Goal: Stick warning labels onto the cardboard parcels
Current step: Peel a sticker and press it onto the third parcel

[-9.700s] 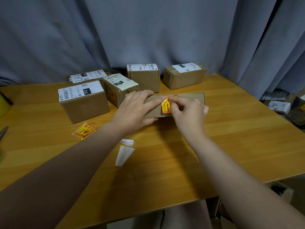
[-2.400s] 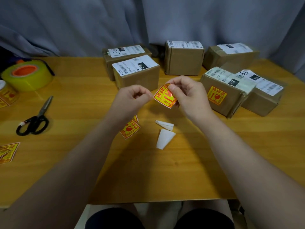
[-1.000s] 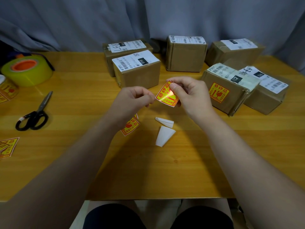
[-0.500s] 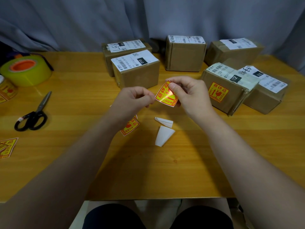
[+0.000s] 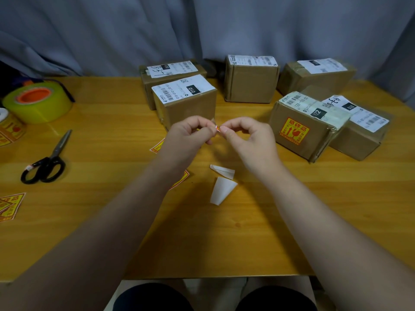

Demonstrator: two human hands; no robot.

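Observation:
My left hand (image 5: 188,135) and my right hand (image 5: 249,138) meet above the table, both pinching a yellow-and-red warning label (image 5: 217,128); only a small corner of it shows between the fingertips. Right behind the hands stands a cardboard parcel (image 5: 186,102) with a white shipping slip. To the right, another parcel (image 5: 303,129) bears a stuck warning label (image 5: 294,131) on its front. Several more parcels (image 5: 250,79) stand along the back. Loose warning labels (image 5: 157,147) lie under my left forearm.
Two white backing strips (image 5: 221,189) lie on the wooden table (image 5: 112,221) between my arms. Black scissors (image 5: 48,163) and a yellow tape roll (image 5: 37,102) are at the left, with more labels (image 5: 10,205) at the left edge. A grey curtain hangs behind.
The label, held face up in my right hand a moment ago, is now nearly hidden between both hands' fingertips. My left hand has closed in onto it.

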